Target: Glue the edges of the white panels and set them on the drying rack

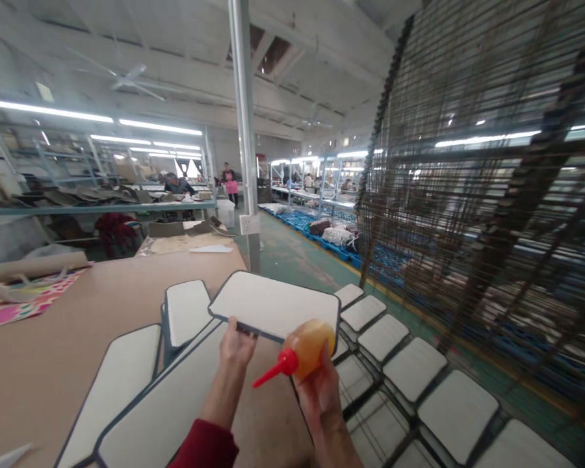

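My left hand grips the near edge of a white panel with a dark border and rounded corners, thumb on its top face. The panel is held up over the table's right edge. In my right hand is an orange-yellow squeeze bottle with a red nozzle pointing down and left. The bottle overlaps the panel's near right part; whether that hand also touches the panel is hidden. Left of my hands, more bordered panels lie on the table: a long one, a second and a smaller one.
The brown table stretches left, with patterned fabric on it. Along the right, a wire rack holds several white panels. Tall wire racks rise beyond it. A metal post stands ahead. Two people are in the distance.
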Motion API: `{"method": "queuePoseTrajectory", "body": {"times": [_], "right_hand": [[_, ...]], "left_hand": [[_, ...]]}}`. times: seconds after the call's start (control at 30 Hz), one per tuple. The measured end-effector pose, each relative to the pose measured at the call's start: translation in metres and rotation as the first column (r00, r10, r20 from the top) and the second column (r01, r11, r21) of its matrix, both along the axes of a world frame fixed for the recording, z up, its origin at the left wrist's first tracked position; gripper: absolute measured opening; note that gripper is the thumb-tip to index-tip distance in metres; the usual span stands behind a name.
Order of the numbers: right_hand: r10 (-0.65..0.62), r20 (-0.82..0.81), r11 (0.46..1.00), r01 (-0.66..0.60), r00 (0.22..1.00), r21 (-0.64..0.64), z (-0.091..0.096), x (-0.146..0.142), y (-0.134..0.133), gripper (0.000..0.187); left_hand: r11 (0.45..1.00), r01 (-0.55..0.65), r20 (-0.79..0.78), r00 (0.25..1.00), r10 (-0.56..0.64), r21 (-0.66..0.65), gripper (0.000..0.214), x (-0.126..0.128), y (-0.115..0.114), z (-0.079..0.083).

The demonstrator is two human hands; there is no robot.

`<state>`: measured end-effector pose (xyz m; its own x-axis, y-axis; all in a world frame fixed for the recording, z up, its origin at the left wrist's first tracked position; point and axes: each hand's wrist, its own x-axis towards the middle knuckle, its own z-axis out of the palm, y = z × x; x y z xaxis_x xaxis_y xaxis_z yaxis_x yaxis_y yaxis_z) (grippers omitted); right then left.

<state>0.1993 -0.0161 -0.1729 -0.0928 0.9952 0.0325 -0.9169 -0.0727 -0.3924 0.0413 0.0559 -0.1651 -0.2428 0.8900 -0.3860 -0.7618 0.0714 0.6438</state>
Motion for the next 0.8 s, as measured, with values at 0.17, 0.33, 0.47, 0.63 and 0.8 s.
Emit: {"method": "queuePoseTrajectory", "body": {"times": [0.17, 0.33, 0.47, 0.63, 0.8], "right_hand": [[-0.032, -0.046, 0.998, 0.029, 0.998, -0.047, -0.008, 0.024, 0.006, 0.039], [-0.026, -0.037, 0.996, 0.022, 0.999, -0.089, -0.009, 0.027, 0.006, 0.039], [0.027, 0.026, 0.995, -0.024, 0.999, -0.098, -0.007, 0.013, 0.001, 0.036], [0.107, 0.148, 0.991, -0.094, 0.983, -0.096, -0.005, -0.015, -0.004, 0.045], [0.143, 0.166, 0.988, -0.132, 0.976, -0.078, -0.004, -0.037, -0.006, 0.048]], "left_hand": [[0.993, -0.001, 0.237, 0.971, -0.027, 0.118, 0.023, -0.008, -0.042, 0.006], [0.934, -0.346, -0.342, 0.871, 0.353, 0.085, 0.029, -0.049, -0.050, 0.019], [0.948, -0.021, -0.815, 0.504, 0.284, 0.317, 0.050, -0.071, -0.020, 0.060], [0.865, 0.482, -0.928, 0.368, -0.057, 0.138, 0.060, -0.061, 0.032, 0.101], [0.635, 0.760, -0.975, 0.008, -0.223, -0.139, 0.042, -0.070, 0.066, 0.094]]}}
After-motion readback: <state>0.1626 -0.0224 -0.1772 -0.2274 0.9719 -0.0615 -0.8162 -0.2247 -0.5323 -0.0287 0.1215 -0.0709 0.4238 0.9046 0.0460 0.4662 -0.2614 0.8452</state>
